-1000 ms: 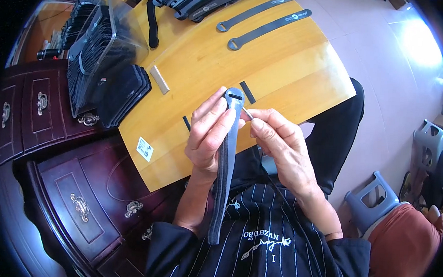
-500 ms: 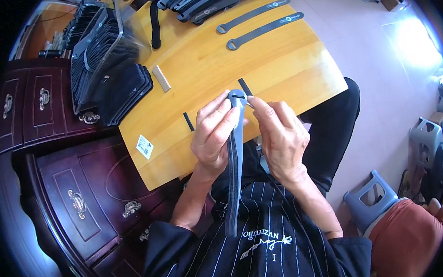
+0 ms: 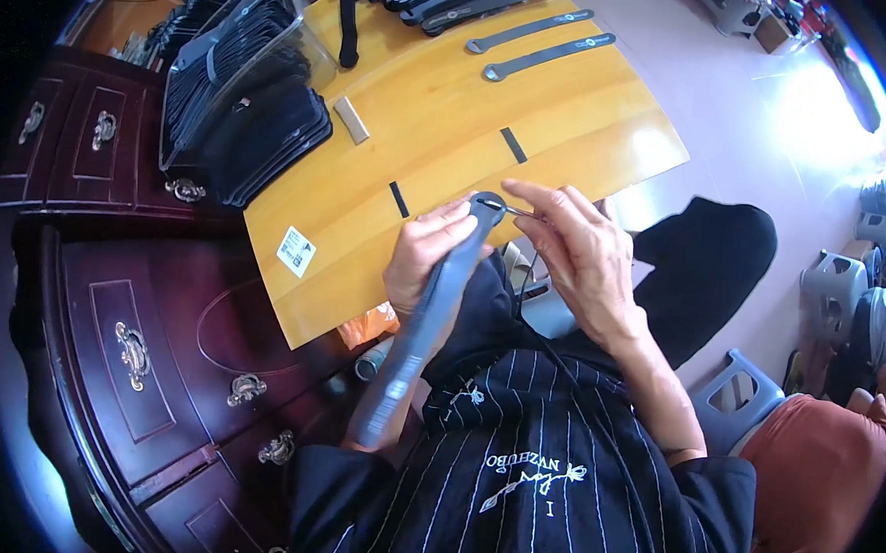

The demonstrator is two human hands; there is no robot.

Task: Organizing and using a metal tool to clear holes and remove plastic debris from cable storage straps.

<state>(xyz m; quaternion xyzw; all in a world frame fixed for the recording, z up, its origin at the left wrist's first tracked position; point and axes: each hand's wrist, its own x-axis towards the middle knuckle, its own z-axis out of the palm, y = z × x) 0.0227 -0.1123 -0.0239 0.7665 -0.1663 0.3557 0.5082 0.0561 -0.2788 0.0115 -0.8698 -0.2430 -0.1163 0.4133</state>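
My left hand (image 3: 419, 255) is closed around the upper part of a grey strap (image 3: 422, 340), just below its rounded end. A slot shows in that end, and the rest hangs down along my left forearm. In my right hand (image 3: 592, 269) a thin metal tool (image 3: 518, 213) is pinched, its tip at the slot; I cannot tell its exact kind. My right index finger stretches out above it. Both hands are over the near edge of the wooden table (image 3: 451, 127).
Two grey straps (image 3: 550, 58) lie at the far right of the table, beside a stack of straps (image 3: 477, 6). A clear bin (image 3: 306, 29) with dark straps and a pile of dark pieces (image 3: 280, 143) stand left. Wooden drawers (image 3: 150, 331) flank the table; a stool (image 3: 742, 392) is right.
The strap has tilted, its lower end swinging left from over my shirt to my left forearm. My right index finger has straightened. The whole view has shifted slightly.
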